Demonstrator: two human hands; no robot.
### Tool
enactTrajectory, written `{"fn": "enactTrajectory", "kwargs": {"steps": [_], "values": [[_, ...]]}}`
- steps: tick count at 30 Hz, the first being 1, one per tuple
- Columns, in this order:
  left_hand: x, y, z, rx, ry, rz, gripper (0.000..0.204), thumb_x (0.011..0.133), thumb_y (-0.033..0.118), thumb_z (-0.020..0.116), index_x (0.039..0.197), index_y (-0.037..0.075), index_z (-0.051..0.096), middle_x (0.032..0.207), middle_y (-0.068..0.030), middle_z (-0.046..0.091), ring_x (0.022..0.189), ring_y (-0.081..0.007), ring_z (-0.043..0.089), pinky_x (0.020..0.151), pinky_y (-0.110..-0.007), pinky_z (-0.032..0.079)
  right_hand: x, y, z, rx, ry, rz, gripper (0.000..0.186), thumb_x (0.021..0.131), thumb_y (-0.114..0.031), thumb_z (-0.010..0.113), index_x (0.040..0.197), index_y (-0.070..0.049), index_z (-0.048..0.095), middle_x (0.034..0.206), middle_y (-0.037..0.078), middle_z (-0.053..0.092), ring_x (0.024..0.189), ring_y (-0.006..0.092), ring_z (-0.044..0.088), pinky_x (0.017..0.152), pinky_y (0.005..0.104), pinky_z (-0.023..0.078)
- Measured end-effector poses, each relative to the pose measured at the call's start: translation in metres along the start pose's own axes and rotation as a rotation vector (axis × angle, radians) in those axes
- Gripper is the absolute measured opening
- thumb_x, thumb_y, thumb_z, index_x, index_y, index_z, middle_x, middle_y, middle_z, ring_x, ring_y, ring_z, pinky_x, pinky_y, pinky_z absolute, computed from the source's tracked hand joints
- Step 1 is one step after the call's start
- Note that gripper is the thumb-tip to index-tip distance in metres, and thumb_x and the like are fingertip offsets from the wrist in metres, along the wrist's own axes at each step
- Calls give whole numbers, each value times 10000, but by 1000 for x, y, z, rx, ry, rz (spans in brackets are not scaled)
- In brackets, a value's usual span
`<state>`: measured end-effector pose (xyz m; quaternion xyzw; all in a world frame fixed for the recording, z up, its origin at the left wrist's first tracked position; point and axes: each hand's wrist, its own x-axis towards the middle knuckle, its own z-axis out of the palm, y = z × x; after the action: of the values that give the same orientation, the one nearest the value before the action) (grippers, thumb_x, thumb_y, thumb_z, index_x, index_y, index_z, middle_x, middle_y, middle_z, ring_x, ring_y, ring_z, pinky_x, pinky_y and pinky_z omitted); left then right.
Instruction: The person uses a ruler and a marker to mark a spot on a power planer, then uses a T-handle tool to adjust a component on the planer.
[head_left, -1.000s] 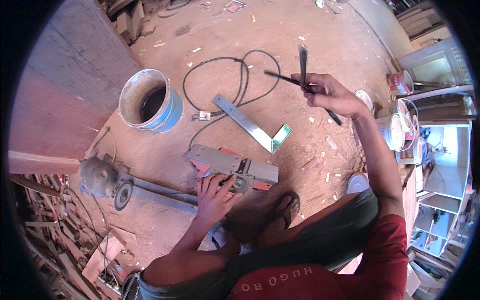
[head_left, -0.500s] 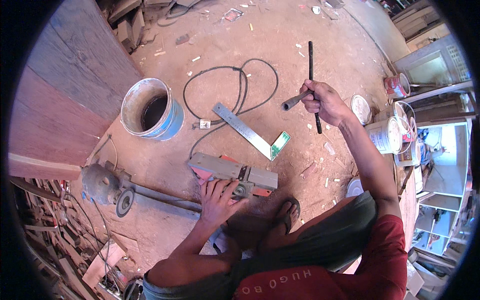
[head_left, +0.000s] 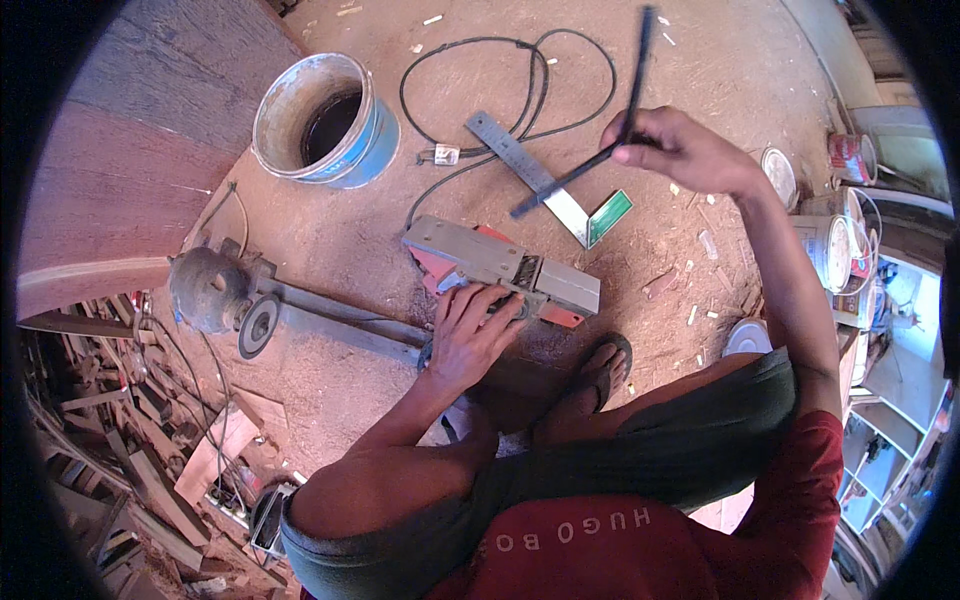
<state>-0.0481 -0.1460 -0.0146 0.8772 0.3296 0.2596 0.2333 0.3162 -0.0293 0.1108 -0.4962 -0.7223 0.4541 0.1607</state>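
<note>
An electric hand planer (head_left: 460,250) with a grey metal sole and red body is upside down just in front of my knees. My left hand (head_left: 468,338) grips its near side, fingers curled over it by the round knob. Raised off the floor to the right, my right hand (head_left: 690,150) is closed round a dark T-handle socket wrench (head_left: 639,70). One long bar of it points away from me, and the socket end slants left over a try square (head_left: 505,148) with a green-and-white stock. The planer's black cord (head_left: 455,42) loops on the floor behind, its pale plug (head_left: 446,155) near the square.
A blue bucket (head_left: 375,150) with dark contents stands at far left. Left of me is a bench grinder (head_left: 205,290) with a disc (head_left: 258,325) and long metal bar. Wood offcuts (head_left: 150,420) pile at lower left. Paint pails (head_left: 828,250) line the right side.
My right hand has turned the wrench, so its socket end now reaches farther left, over the try square. My left hand stays on the planer. The whole view has shifted.
</note>
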Motion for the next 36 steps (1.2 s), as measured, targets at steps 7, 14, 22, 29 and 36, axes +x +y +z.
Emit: {"fn": "enactTrajectory", "kwargs": {"steps": [7, 14, 22, 29, 36], "values": [[-2, -2, 0, 47, -50, 25, 426, 820, 218, 820, 1228, 136, 733, 1279, -7, 648, 1185, -250, 562, 996, -457, 422, 29, -24, 34, -205, -222, 34, 259, 983, -221, 679, 1098, 11, 691, 976, 183, 682, 949, 350, 670, 851, 454, 505], [-3, 0, -1, 46, -98, 8, 401, 868, 227, 771, 1260, 156, 728, 1317, 4, 647, 1206, -242, 553, 1041, -478, 397, 37, -21, 42, -291, -252, -36, 179, 955, -138, 674, 1060, 6, 694, 1007, 141, 674, 1030, 342, 675, 911, 456, 518], [-5, 1, -3, 57, -143, 1, 429, 871, 210, 737, 1297, 167, 713, 1367, 17, 620, 1240, -247, 528, 1059, -497, 390, 39, -15, 48, -340, -241, -119, 200, 959, -183, 673, 1042, -3, 697, 994, 145, 660, 1043, 358, 664, 922, 471, 514], [-5, 1, -2, 60, -142, -10, 433, 863, 207, 744, 1294, 179, 715, 1370, 25, 619, 1236, -242, 529, 1058, -503, 392, 39, -14, 50, -365, -235, -110, 216, 958, -201, 674, 1037, 0, 691, 993, 142, 656, 1040, 360, 663, 921, 478, 515], [-5, 2, -1, 61, -135, -9, 440, 855, 205, 750, 1294, 184, 716, 1364, 29, 621, 1233, -239, 532, 1053, -497, 397, 37, -12, 51, -361, -245, -162, 203, 952, -181, 682, 1036, 4, 691, 987, 139, 656, 1027, 361, 671, 900, 479, 522]]}}
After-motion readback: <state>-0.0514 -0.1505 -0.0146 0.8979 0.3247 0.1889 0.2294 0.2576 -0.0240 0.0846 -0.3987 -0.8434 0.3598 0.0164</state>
